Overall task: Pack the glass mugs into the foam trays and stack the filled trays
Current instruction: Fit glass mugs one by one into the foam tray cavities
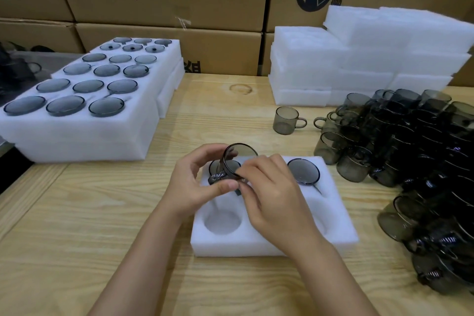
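Both hands gripped one smoky mug (239,159), tilted with its mouth toward the camera, just above the far middle of the tray (256,241) on the table (102,213). The left hand (197,182) curled round its left side; the right hand (269,195) pinched its near edge. A seated mug (304,170) filled the far-right pocket. Filled trays (77,136) stood left, loose mugs (410,161) right, and spare foam (359,59) behind them.

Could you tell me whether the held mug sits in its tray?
Out: left hand and right hand hold the mug tilted above the foam tray.
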